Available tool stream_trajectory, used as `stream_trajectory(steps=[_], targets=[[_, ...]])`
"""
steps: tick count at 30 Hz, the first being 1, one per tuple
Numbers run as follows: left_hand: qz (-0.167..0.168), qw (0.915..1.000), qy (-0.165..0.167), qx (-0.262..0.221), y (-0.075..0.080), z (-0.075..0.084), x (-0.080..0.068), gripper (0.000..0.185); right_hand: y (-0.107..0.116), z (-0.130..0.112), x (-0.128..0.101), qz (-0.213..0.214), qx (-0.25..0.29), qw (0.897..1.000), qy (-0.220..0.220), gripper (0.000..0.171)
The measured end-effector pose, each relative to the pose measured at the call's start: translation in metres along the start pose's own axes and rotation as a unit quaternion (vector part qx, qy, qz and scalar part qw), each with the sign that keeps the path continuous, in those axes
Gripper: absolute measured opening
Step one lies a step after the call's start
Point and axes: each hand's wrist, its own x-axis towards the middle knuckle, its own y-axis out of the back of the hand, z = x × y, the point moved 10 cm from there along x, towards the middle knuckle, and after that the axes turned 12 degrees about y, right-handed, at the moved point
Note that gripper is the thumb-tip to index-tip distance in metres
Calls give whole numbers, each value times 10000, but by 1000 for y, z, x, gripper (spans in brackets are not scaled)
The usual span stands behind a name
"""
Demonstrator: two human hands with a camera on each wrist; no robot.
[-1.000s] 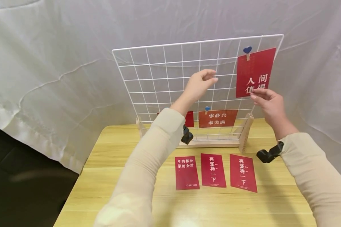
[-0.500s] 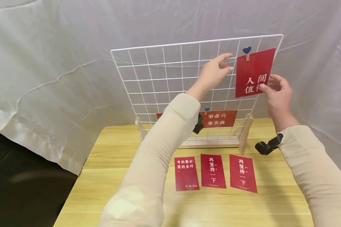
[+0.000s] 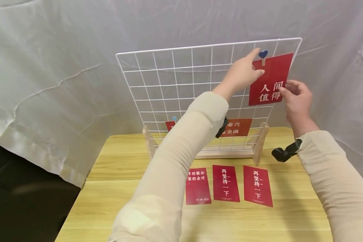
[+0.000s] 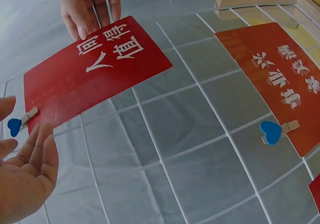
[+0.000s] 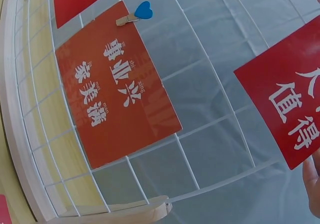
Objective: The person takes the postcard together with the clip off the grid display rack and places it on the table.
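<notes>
While our left hand (image 3: 243, 74) rises to the upper right of the white wire grid (image 3: 169, 87), its fingers lie straight and loosely spread, the index fingertip just beside the blue heart clip (image 3: 263, 54) and the thumb near the top edge of the red card (image 3: 270, 80); whether they touch the clip we cannot tell from any view. That clip pins the card's upper left corner to the grid. Our right hand (image 3: 296, 99) pinches the card's lower right corner between thumb and fingers. We see the card hanging slightly tilted, its long axis running roughly up and down, its white characters facing us. Below our fingers, lower on the same grid, an orange-red card (image 5: 117, 86) hangs under a second blue heart clip (image 5: 143, 10). Further down, three red cards (image 3: 228, 184) lie flat, side by side, on the wooden table (image 3: 109, 201), well apart from both hands.
</notes>
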Motion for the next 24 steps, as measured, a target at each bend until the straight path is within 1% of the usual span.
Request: stream_trajectory(steps=[4,6,9,14,17,21,24], targets=[[5,9996,245,153,-1,0,0,64,3,0,2,54,266,9996,-6,15],[57,9995,269,141,0,1,1,61,3,-2,1,32,360,9993,-14,15],[162,9995,279,-16,4,2,1,57,1,-4,2,14,577,9983,-5,15],[489,9985,239,-81,12,5,2,47,-5,-6,2,-50,941,9955,-3,14],[560,9980,264,113,14,6,3,46,-6,-6,0,-75,905,9959,-48,14],[483,9979,341,270,14,8,3,47,-9,-5,-2,-131,858,9962,-89,13],[522,9979,347,168,16,9,2,44,-11,-4,-2,-190,857,9961,-99,11]])
